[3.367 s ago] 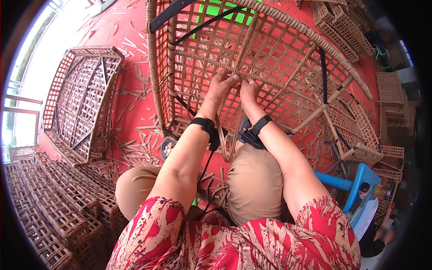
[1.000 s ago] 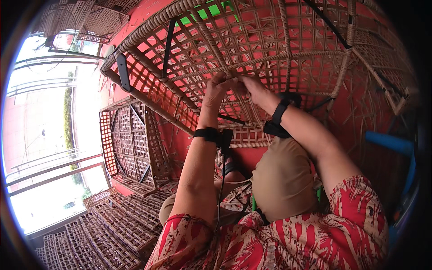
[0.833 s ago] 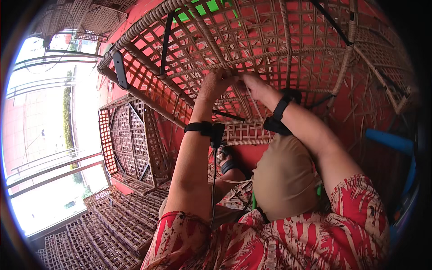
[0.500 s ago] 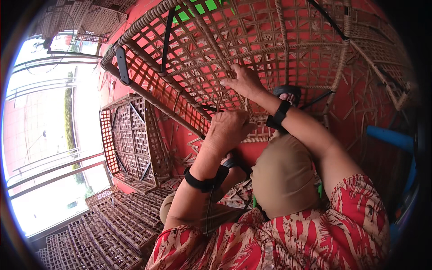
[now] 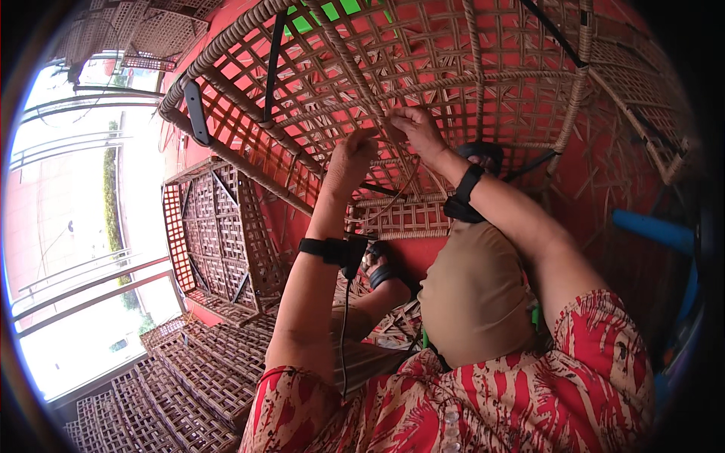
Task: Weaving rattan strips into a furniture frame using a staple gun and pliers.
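A large woven cane basket with thick wrapped rims and ribs stands tilted in front of me. My left hand is raised against its near weave, the fingers bent together beside a slanting wrapped rib. Just to its right, my right hand has thumb and fingers pinched close to the same rib. What either hand pinches is too small to make out. A thin cane strip curves down below the hands, over the basket's lower edge. Both wrists wear black straps.
Another woven basket stands at the left, with stacked woven panels below it. A further woven piece is at the far right. Cane scraps litter the red floor. A blue bar juts in at right.
My left hand has moved up and away from me, to the rib. The right hand has shifted slightly, its fingers drawing into a pinch. A curved cane strip now shows below them.
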Available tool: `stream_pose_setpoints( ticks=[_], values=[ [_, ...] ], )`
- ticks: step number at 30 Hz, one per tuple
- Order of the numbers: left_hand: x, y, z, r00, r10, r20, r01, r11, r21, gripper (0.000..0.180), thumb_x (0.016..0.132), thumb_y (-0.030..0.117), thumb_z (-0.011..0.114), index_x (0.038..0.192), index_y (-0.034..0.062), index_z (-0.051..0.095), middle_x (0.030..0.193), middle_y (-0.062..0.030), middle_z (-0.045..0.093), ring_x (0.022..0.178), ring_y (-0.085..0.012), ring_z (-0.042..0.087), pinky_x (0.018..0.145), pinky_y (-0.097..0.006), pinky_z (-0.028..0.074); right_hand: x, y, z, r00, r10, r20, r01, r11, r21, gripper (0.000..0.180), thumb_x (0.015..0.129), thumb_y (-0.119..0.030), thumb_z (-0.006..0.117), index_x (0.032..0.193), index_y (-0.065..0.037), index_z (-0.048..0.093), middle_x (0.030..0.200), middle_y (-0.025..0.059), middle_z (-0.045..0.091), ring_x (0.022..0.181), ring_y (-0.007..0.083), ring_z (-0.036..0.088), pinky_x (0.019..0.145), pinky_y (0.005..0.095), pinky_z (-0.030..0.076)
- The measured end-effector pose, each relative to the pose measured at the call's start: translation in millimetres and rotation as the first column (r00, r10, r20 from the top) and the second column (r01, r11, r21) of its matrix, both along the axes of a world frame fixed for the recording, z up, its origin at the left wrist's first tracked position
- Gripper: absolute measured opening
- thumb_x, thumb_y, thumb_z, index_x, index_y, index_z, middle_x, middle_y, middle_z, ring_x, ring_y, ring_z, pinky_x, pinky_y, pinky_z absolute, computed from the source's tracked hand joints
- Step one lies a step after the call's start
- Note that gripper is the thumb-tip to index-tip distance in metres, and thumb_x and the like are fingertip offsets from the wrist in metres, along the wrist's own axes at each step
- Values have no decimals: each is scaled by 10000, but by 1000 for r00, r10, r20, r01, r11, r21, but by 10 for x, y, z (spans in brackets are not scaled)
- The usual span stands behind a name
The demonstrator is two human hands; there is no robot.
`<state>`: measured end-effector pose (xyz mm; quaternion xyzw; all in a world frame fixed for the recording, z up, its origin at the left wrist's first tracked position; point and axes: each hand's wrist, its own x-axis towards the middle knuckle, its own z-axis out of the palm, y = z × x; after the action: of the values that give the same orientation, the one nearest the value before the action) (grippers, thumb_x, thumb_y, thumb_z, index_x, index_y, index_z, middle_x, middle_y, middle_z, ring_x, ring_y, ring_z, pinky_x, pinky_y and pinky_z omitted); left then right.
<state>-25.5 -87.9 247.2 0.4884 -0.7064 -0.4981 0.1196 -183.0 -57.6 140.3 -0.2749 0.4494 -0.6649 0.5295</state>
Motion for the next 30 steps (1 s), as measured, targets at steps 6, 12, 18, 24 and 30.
stream_pose_setpoints(
  ticks=[6,12,18,24,30],
  values=[
    [-224,-366,-319,939,16,-342,81,961,266,353,801,82,606,1154,58,593,895,-14,651,813,-102,593,669,-280,497,-62,67,160,965,35,260,-89,976,199,159,898,-197,612,939,-46,639,776,-3,632,637,66,573,555,219,465],
    [-226,-689,-242,898,-428,102,432,902,-23,257,812,83,600,1067,66,630,963,-46,656,924,-149,612,811,-312,480,-92,76,163,950,122,287,-224,907,356,154,904,-196,588,889,-52,642,756,-16,614,634,74,564,539,221,439],
    [-162,-127,121,702,-307,643,598,744,-297,215,803,246,567,917,80,642,765,-183,635,766,-364,631,672,-465,495,-20,115,704,505,47,-862,65,994,92,393,897,-420,566,920,-31,620,750,107,617,714,222,616,645,344,489],
    [-95,1239,962,527,-734,428,829,556,-66,155,745,180,615,743,27,590,714,-162,609,702,-340,623,635,-436,475,63,129,533,456,173,-873,24,978,207,396,827,-417,629,839,-21,608,689,165,588,688,277,616,613,393,454],
    [-39,1093,1584,393,-909,139,880,416,230,135,769,115,647,792,-14,615,708,-141,625,682,-312,636,609,-389,483,-56,123,429,577,194,-793,-122,981,152,227,876,-224,596,873,1,623,618,141,552,618,202,587,575,360,427]
  ],
)
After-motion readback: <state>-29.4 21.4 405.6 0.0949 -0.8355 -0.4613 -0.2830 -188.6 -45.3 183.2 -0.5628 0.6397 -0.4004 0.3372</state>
